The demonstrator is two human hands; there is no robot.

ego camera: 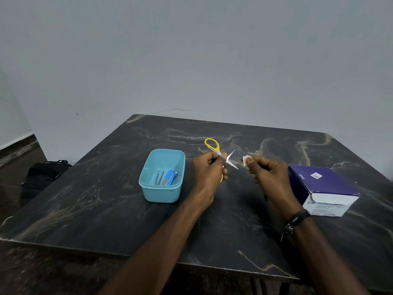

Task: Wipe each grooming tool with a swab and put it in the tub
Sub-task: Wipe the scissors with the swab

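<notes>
Left hand (pixel 209 169) grasps the scissors (pixel 221 157), blades apart; right hand (pixel 263 169) pinches a swab (pixel 245 161). The tub (pixel 161 177) sits left of both hands, mid-bench.

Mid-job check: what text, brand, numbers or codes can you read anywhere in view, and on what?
"BD": front face of the box, lower left by the logo.
"BD": again on the box's purple top, small and turned sideways.
"Alcohol": after the front "BD"; the rest of that line is blurred.
Smaller lines below it: too blurred to read.
White code sticker on the box top: unreadable.
Tub, scissors, swab: no text seen.
</notes>
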